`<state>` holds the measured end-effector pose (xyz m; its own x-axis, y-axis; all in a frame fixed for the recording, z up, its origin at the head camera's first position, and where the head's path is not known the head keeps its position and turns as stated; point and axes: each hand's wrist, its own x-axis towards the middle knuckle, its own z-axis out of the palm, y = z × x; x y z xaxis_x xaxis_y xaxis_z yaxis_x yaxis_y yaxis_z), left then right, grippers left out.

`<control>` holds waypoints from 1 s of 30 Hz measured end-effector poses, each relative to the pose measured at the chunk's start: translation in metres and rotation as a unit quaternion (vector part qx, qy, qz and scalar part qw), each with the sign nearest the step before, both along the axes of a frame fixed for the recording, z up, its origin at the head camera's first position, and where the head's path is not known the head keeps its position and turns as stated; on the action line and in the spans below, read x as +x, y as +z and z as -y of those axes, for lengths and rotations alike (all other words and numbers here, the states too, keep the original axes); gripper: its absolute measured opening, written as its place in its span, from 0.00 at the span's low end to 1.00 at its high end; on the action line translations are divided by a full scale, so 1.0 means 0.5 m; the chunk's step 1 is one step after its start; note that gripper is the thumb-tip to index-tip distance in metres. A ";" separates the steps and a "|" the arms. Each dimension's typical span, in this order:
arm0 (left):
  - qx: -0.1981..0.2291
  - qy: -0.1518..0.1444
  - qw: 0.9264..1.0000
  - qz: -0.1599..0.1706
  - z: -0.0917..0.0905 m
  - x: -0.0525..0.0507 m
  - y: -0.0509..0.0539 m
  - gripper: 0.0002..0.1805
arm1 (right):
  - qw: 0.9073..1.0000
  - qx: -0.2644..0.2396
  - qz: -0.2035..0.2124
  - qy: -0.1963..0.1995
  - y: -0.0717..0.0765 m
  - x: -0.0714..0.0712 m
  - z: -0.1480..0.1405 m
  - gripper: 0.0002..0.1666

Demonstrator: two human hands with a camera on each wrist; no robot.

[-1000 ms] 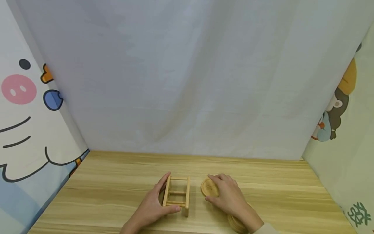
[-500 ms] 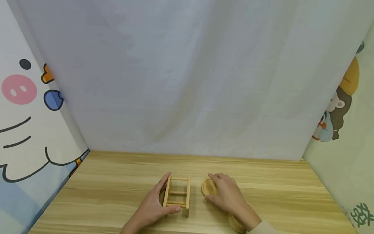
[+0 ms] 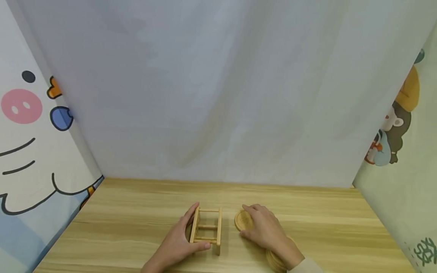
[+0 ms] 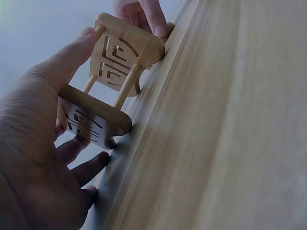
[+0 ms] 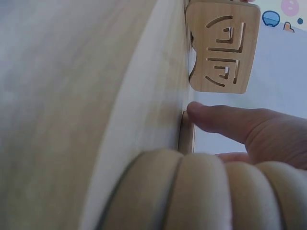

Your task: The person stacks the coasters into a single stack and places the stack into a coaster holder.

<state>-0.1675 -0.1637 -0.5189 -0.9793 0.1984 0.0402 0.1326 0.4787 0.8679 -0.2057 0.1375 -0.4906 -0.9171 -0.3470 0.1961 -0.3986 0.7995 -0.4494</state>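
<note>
A small wooden rack [image 3: 207,227] with two carved side panels joined by rods stands on the table. My left hand [image 3: 175,242] grips its left side, thumb along the near end and fingers at the far end; the left wrist view shows the carved panels [image 4: 125,50] close up. To the right of the rack, my right hand [image 3: 268,229] holds a round wooden disc [image 3: 243,220] by its edge, thumb near and fingers far, with the disc flat on the table. Under the right wrist lies a stack of similar discs [image 3: 275,261], partly hidden by the forearm.
The wood-grain table [image 3: 153,197] ends at a pale grey curtain [image 3: 218,94] behind. Cartoon-printed panels flank it, one at the left [image 3: 41,151] and one at the right [image 3: 409,182].
</note>
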 end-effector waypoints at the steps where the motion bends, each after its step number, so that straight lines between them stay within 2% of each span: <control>1: -0.001 0.000 1.000 -0.001 0.000 0.000 0.001 0.68 | 1.000 0.003 -0.001 0.001 0.001 0.000 0.000 0.49; 9: -0.004 -0.002 1.000 0.002 -0.001 0.003 0.012 0.67 | 1.000 0.013 0.004 0.007 0.007 0.005 -0.001 0.50; 18: -0.002 -0.005 1.000 0.001 0.002 0.004 0.009 0.67 | 1.000 0.007 -0.006 0.016 0.007 0.008 0.001 0.47; 30: 0.006 -0.006 1.000 0.008 0.003 0.009 0.009 0.67 | 1.000 0.008 0.012 -0.005 0.010 0.018 0.006 0.47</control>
<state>-0.1627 -0.1650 -0.5142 -0.9775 0.2091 0.0270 0.1240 0.4668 0.8756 -0.1968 0.1346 -0.4856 -0.9249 -0.3403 0.1693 -0.3798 0.8108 -0.4453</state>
